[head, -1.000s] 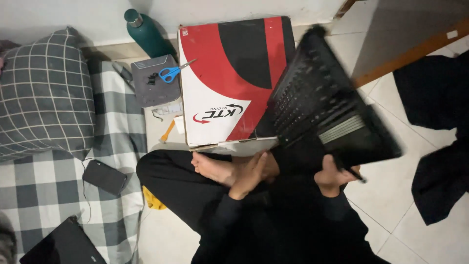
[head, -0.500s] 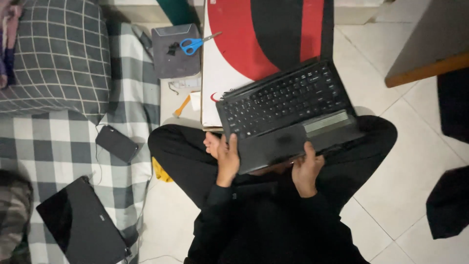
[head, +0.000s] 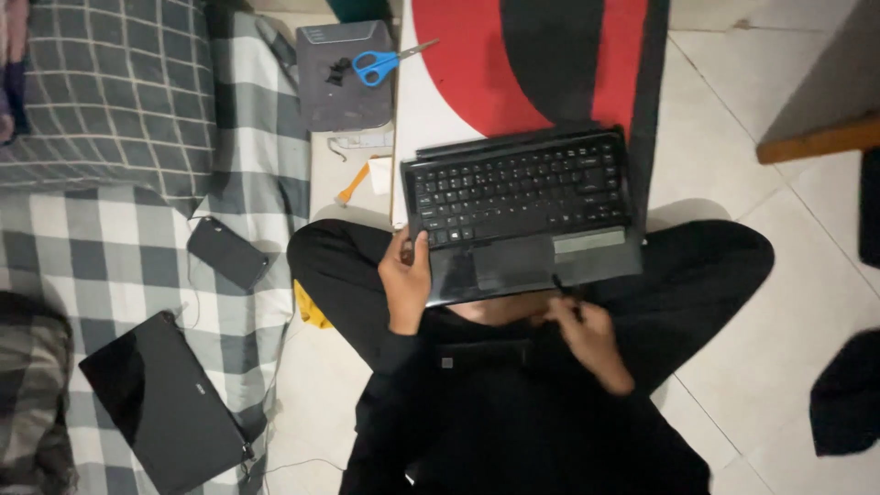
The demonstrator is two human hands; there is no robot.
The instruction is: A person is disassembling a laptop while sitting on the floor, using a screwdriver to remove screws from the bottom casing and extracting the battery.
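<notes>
A black laptop keyboard base (head: pixel 518 197) lies flat across my crossed legs, its far edge resting on a big red, white and black box (head: pixel 532 64). My left hand (head: pixel 406 280) grips the base's near left corner, thumb on top. Just below the near edge, my right hand (head: pixel 587 335) is closed round a thin dark tool (head: pixel 564 291) whose tip points at the palm rest. The hand is slightly blurred.
Blue scissors (head: pixel 385 62) lie on a grey box (head: pixel 344 82). An orange-handled tool (head: pixel 353 183) sits on the tiles. On the checked blanket are a dark phone (head: pixel 227 253), a black flat panel (head: pixel 165 403) and a pillow (head: pixel 119 92). Dark cloth (head: pixel 848 394) lies right.
The keyboard base came down from a steep tilt to lie flat on my lap. My right hand left its front edge and drew back toward my body with the thin tool.
</notes>
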